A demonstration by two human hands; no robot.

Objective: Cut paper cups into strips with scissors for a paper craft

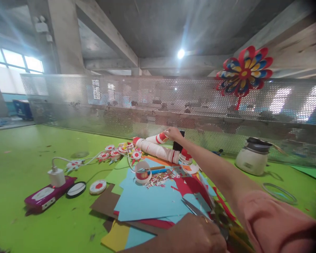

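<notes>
Right hand [174, 134]: stretched out to 1 o'clock of the blue paper [144, 200], fingers pinching the roll's red end
Roll [156, 138]: white with red bands, slanting, at 12 o'clock, just behind 1 longer roll [158, 150]
Left hand [196, 233]: at 5 o'clock, fingers bent at the scissors [191, 207]; grip hidden, cannot tell

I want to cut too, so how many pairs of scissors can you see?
1 pair of scissors: in the left hand, near the blue paper. Others may be hidden.
</notes>
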